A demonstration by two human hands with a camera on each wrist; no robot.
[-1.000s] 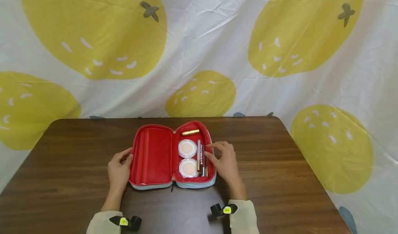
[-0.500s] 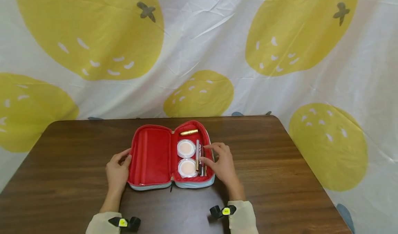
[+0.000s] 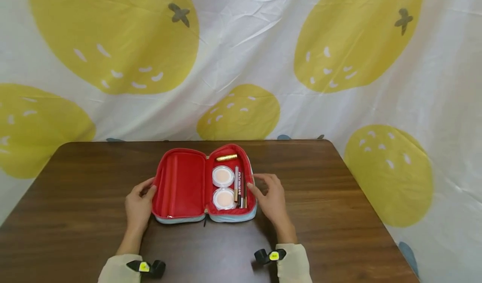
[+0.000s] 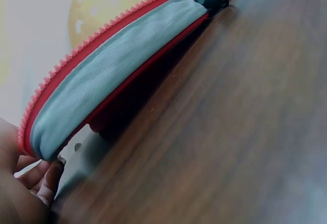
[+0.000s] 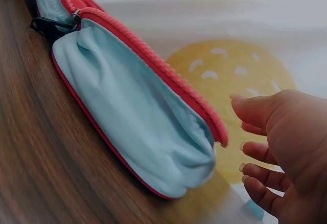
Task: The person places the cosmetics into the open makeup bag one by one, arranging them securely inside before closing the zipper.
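Note:
A zip cosmetic bag [image 3: 186, 182], light blue outside with red lining, lies spread open on the table. My left hand [image 3: 137, 207] pinches its left rim; in the left wrist view, the light blue side [image 4: 117, 60] stands above the wood with a dark gap below. At the right rim, my right hand [image 3: 273, 199] has its thumb and fingers spread; the right wrist view shows the fingers [image 5: 263, 152] apart from the bag. The right half holds two round compacts, an upper compact [image 3: 223, 176] and a lower compact [image 3: 224, 198], several slim makeup pens [image 3: 236, 184] and a gold tube [image 3: 226, 157].
The brown wooden table [image 3: 324, 216] reaches back to a white curtain [image 3: 241, 32] printed with big yellow fruit. A black zipper pull [image 5: 51, 27] hangs at the bag's front fold. Each sleeve carries a black wrist camera, such as the right wrist camera [image 3: 261, 256].
My right hand has drawn back from over the makeup pens to the bag's right rim. The left hand keeps its hold on the left rim.

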